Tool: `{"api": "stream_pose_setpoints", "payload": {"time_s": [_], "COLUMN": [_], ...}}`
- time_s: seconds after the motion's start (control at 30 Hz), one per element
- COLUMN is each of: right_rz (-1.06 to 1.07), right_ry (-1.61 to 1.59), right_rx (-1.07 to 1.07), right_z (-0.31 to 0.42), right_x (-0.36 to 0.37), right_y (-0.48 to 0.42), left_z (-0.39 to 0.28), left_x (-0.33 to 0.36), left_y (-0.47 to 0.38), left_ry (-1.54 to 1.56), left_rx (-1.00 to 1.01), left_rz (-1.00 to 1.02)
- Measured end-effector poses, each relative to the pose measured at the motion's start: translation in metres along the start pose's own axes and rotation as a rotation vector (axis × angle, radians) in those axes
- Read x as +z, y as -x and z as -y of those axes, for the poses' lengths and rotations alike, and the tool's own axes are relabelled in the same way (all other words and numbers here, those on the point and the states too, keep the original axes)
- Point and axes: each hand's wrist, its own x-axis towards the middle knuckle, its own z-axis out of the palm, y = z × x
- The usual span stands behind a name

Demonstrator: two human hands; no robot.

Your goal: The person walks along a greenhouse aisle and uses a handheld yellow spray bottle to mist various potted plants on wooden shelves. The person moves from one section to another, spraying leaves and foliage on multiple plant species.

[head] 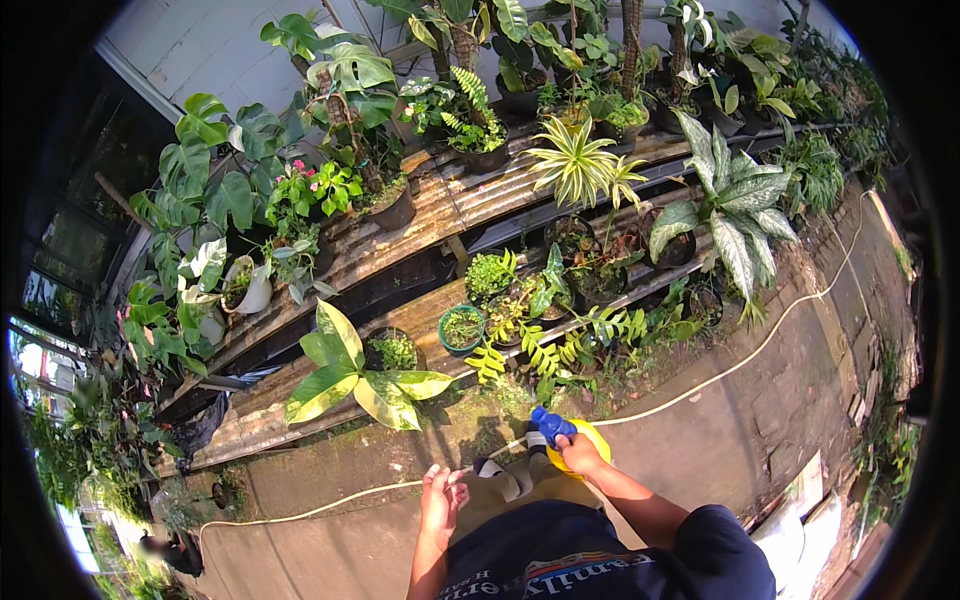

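Observation:
My right hand [579,452] is closed around the blue top of a yellow pump spray bottle [598,444], held in front of my legs. To its left my left hand [443,495] is raised with bent fingers and nothing visible in it. Ahead of both hands, a variegated broad-leaved plant [360,379] spreads over the lower corrugated shelf [262,416]. A small green pot [461,330] of seedlings sits beside it, and a yellow-green fern-like plant [544,358] hangs over the shelf's edge.
A pale hose [720,377] runs along the concrete path [675,435], passing by my feet. The upper corrugated shelf [420,225] bears many potted plants, including monstera [184,169]. White sacks [806,536] lie at the lower right. Another person [182,553] is at the far lower left.

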Motion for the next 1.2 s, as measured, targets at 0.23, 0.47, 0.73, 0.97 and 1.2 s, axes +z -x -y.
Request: {"api": "stream_pose_setpoints", "payload": {"time_s": [0.23, 0.47, 0.73, 0.97, 1.2], "right_rz": [0.005, -0.15, 0.254, 0.031, -0.247], "right_ry": [0.134, -0.649, -0.373, 0.059, -0.582], "right_rx": [-0.132, -0.317, -0.614, -0.701, -0.202], "right_z": [-0.04, -0.002, -0.013, -0.117, -0.247], "right_x": [-0.019, -0.027, -0.094, -0.114, -0.187], "right_y": [0.016, 0.052, 0.127, 0.186, 0.178], "left_z": [0.037, 0.108, 0.251, 0.349, 0.375], "left_x": [0.023, 0.002, -0.066, -0.054, 0.001], "left_y": [0.026, 0.105, 0.205, 0.275, 0.278], "left_ry": [-0.09, -0.186, 0.125, 0.131, 0.092], "left_rx": [-0.034, 0.344, 0.32, 0.144, 0.217], "left_rz": [-0.004, 0.027, -0.188, -0.186, -0.059]}}
